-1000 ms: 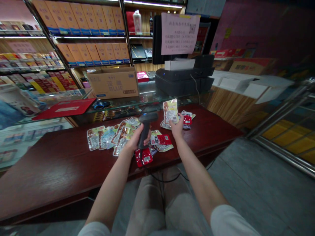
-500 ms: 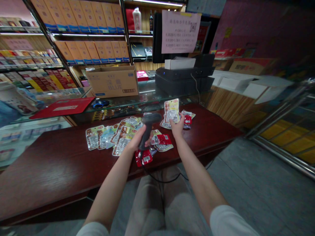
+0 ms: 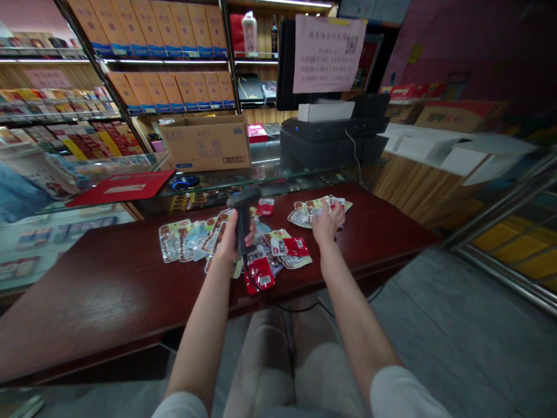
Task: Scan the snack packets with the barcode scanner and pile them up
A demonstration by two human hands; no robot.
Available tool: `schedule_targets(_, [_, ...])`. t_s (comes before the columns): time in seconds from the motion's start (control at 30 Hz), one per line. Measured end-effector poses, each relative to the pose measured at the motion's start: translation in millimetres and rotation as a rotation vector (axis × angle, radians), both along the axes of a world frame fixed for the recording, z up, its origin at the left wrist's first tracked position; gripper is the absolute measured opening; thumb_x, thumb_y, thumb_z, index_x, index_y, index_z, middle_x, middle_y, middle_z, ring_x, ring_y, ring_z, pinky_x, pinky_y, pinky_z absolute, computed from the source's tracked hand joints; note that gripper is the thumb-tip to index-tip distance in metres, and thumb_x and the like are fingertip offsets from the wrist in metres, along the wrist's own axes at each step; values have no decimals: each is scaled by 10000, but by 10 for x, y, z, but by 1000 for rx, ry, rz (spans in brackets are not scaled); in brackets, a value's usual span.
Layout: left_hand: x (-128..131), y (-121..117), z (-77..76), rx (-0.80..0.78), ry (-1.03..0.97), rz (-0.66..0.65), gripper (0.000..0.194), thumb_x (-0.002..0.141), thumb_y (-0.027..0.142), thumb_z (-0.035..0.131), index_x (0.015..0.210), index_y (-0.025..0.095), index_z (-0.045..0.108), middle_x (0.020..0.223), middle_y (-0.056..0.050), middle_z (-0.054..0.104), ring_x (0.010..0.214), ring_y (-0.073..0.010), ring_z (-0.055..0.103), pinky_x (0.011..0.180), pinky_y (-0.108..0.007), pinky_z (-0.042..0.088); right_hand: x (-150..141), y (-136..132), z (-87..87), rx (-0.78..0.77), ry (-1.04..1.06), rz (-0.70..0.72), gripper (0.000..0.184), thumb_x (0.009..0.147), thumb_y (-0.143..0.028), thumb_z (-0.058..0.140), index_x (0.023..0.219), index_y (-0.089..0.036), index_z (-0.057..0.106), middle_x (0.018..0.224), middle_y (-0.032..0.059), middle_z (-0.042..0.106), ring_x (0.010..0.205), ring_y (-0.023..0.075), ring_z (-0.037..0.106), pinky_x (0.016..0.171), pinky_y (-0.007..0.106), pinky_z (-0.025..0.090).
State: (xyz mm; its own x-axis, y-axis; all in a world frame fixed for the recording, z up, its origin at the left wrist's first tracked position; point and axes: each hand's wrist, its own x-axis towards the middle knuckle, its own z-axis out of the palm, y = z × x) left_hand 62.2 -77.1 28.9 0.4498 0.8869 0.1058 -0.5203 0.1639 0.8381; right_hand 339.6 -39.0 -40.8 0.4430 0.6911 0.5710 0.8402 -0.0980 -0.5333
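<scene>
My left hand point(image 3: 230, 232) is closed round the handle of a black barcode scanner point(image 3: 242, 203), raised above a spread of snack packets. Its cord runs down past a red snack packet point(image 3: 260, 275) near the desk's front edge. Another red packet point(image 3: 296, 247) lies on yellow-green and silver ones to the right. More packets point(image 3: 170, 242) overlap at the left. Over a smaller pile of snack packets point(image 3: 301, 213), my right hand point(image 3: 326, 225) rests with fingers apart, touching the top of the pile. What lies beneath its palm is hidden.
The dark red wooden desk point(image 3: 130, 290) stands against a glass counter. On the counter are a cardboard box point(image 3: 208, 145), a red folder point(image 3: 124, 187), a mouse point(image 3: 185, 182) and a monitor with a paper sign point(image 3: 328, 55). A metal rack point(image 3: 500, 264) stands at the right.
My right hand has lowered the packet it held upright onto the right pile, and its fingers have spread. The scanner in my left hand has moved left, away from the right hand.
</scene>
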Motion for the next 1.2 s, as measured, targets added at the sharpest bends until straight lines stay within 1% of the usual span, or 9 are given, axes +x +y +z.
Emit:
schedule_targets(0.1, [-42,29,-26,-29,-10,9,556,775,718,636,737,177,513,525,46,479,351,-58,387,319,-167,294,-126,-52,20,-203,-206,299,371,921,-259,521,1269,-259,649,1484,110,503,1424,312,372,1201,624,108])
schedule_targets(0.17, [-46,30,-22,-49,-9,6,556,801,719,604,720,177,511,510,45,463,347,-63,387,319,-171,302,-182,-52,8,-376,-262,407,358,941,-293,507,1264,-289,661,1486,74,532,1429,297,389,1198,655,44])
schedule_targets(0.27, [-32,8,11,-64,-7,10,569,812,726,584,693,176,505,482,50,427,339,-64,375,318,-172,298,-192,-8,-28,-495,-241,326,407,975,-334,464,1348,-273,616,1543,82,482,1481,297,329,1187,679,-2])
schedule_targets(0.5, [-69,9,17,-74,-24,30,573,802,735,590,698,178,508,497,50,433,337,-64,372,311,-176,295,-158,54,-78,-511,-193,248,440,1014,-384,392,1385,-258,594,1569,100,447,1503,311,290,1181,687,-6])
schedule_targets(0.67, [-101,29,-23,-67,-49,13,542,810,708,606,715,182,511,501,51,435,353,-71,399,324,-174,316,-141,35,-64,-362,-110,242,394,965,-360,502,1304,-225,651,1493,137,527,1458,351,358,1173,698,53])
schedule_targets(0.8, [-67,-1,5,-62,-41,-3,535,823,700,594,725,180,514,507,50,437,355,-71,394,325,-177,315,-87,-46,-40,-201,-30,539,328,890,-349,623,1188,-245,711,1284,103,670,1263,301,563,1161,581,277])
schedule_targets(0.93, [-24,-43,56,-18,-36,29,550,769,701,662,727,171,520,546,44,477,357,-52,378,325,-175,301,-32,-127,-46,-302,-7,839,252,801,-383,733,999,-232,772,1096,83,729,1113,276,633,1053,475,431])
schedule_targets(1.07, [-27,-52,69,10,-15,3,575,723,721,691,710,172,521,522,49,460,352,-55,380,319,-175,278,43,-129,-8,-371,59,940,200,828,-351,692,952,-223,783,1089,79,725,1081,250,652,1055,447,436])
schedule_targets(1.2, [-48,-48,89,-25,-43,58,574,781,724,630,694,173,494,543,44,469,346,-40,358,311,-170,276,98,-159,87,-493,50,973,289,799,-420,731,1022,-242,777,1225,73,673,1226,266,576,1116,444,379])
